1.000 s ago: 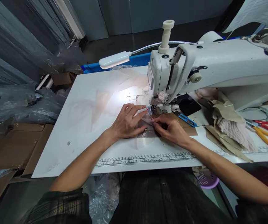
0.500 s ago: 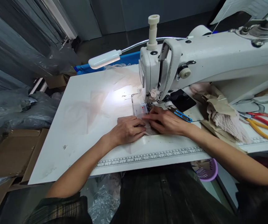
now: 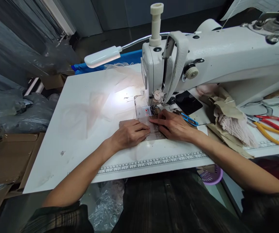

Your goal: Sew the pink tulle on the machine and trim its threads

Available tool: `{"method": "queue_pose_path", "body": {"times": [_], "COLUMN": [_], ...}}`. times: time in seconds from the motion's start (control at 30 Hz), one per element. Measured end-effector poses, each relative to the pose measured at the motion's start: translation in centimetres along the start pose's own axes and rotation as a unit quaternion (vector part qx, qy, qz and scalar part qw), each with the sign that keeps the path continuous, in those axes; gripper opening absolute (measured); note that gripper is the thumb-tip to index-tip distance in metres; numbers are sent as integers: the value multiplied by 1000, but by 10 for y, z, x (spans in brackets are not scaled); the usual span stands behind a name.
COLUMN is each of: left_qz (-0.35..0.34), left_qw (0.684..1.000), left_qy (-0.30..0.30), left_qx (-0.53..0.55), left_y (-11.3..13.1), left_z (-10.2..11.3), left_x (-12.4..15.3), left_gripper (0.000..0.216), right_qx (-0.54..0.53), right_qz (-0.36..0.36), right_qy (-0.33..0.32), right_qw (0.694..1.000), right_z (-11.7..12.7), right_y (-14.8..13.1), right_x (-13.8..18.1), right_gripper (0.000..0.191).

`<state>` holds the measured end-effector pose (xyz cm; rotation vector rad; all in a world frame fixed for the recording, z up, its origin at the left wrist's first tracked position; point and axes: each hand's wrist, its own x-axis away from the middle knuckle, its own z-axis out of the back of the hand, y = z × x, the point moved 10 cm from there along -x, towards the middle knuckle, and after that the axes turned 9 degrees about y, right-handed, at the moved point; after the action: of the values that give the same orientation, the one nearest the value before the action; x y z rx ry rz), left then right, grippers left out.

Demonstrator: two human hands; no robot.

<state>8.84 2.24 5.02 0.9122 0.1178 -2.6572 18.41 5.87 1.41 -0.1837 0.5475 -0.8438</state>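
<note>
Thin sheer fabric [image 3: 152, 135] lies flat under the presser foot area of a white sewing machine [image 3: 151, 72]. Flat on its left part rests my left hand [image 3: 131, 133], fingers stretched toward the right and pressing down. My right hand [image 3: 174, 125] touches the fabric's right side, just in front of the needle area, with the index finger extended left and the other fingers bent below it. Between the two hands a strip of the fabric shows. Blue thread snips [image 3: 189, 119] lie just behind my right hand. The needle tip is too small to make out.
A lit lamp [image 3: 102, 57] hangs over the white table [image 3: 73, 136], where more sheer fabric [image 3: 98, 105] spreads. A printed ruler [image 3: 139, 166] runs along the front edge. Right are brown paper pieces [image 3: 223, 108], lace [image 3: 229, 124], and scissors with red and yellow handles [image 3: 273, 132].
The view has shifted slightly, so everything appears a little higher and further left. My fingers have moved slightly apart, baring more fabric between the hands.
</note>
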Motion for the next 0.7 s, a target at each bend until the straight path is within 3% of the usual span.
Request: {"method": "queue_pose_path", "body": {"times": [0.23, 0.4, 0.57, 0.7], "left_qz": [29, 28, 12, 11], "left_qw": [1000, 999, 999, 999], "left_qy": [6, 20, 34, 12], "left_qx": [1, -6, -23, -35], "left_y": [-4, -5, -2, -1], "left_z": [5, 5, 6, 2], "left_x": [-2, 0, 0, 0], "left_gripper": [10, 8, 10, 8], "right_qx": [-34, -3, 34, 37], "right_qz": [-12, 21, 47, 53], "right_qy": [-10, -34, -14, -1], "right_qw": [999, 999, 998, 998], "right_z": [5, 3, -1, -2], "right_y": [6, 2, 3, 3], "right_x": [-3, -7, -5, -3], "right_gripper": [43, 42, 42, 41]}}
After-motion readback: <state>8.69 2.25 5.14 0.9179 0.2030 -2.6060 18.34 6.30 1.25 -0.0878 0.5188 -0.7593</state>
